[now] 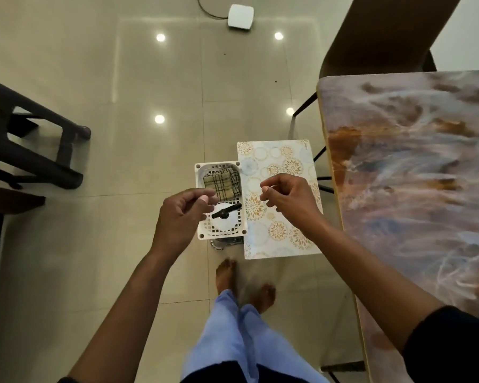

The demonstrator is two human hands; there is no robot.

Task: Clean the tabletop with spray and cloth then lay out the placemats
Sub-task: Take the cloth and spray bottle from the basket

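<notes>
Basket on floor, directly ahead of feet. Cloth in basket's far half, spray bottle in near half. Placemats touching basket's right side. Worktop right of placemats; chair behind worktop. Stool far left.

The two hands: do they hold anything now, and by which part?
Nothing. The left hand and right hand hang over the basket, fingers loosely curled.

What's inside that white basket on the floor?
The white basket holds a folded checked cloth at its far end and a spray bottle with a black nozzle nearer the person. The left hand covers one edge, hiding that part.
</notes>
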